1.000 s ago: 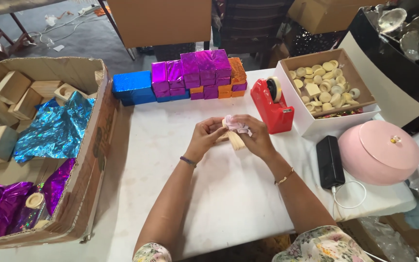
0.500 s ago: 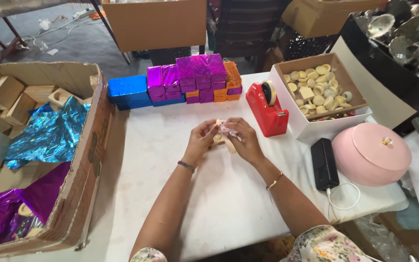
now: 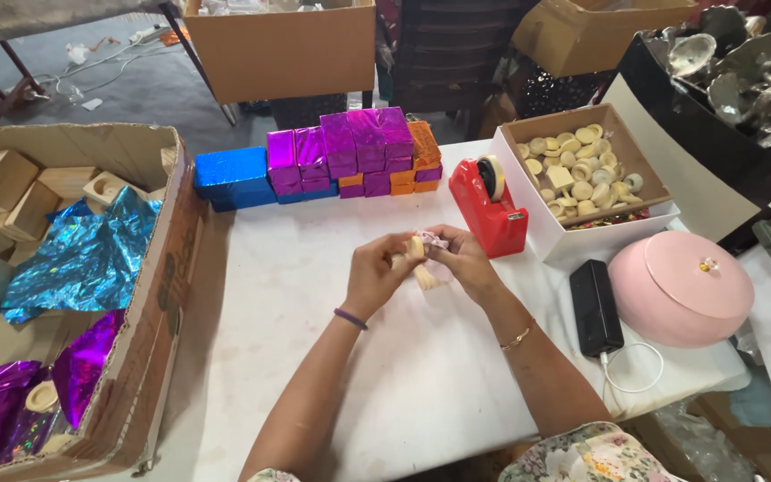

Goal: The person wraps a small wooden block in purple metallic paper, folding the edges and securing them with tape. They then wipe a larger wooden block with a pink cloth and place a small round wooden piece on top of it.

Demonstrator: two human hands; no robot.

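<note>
Two hands meet over the middle of the white table (image 3: 314,357), both pinching one small wooden block (image 3: 418,261) with a scrap of pale pink wrap (image 3: 433,239) bunched at its top. Left hand (image 3: 375,272) has fingers curled shut round the block's left side, thumb on the near face; right hand (image 3: 464,261) is closed on the wrap and the block's right edge, fingertips tight together. Block sits just above the tabletop, slightly tilted (whether its low end touches the table I cannot tell).

Handling, as a judgement: the block looks light and stiff, safe to squeeze, best held by its flat side faces. The wrap looks thin, crinkly, probably slick, likely to tear or slip if pulled hard, so grip it near the fold and not by a loose corner.

Around: red tape dispenser (image 3: 490,207) just right and far of the hands. White box of small round wooden pieces (image 3: 582,178) further right. Pink round lidded container (image 3: 682,287) near right, with a black power bank (image 3: 596,306) beside it. Row of blue, purple and orange foil-wrapped blocks (image 3: 341,156) along the far edge. Cardboard box (image 3: 158,303) at left holds bare wooden blocks (image 3: 11,183) and crumpled blue foil (image 3: 87,259) and purple foil (image 3: 82,366).
</note>
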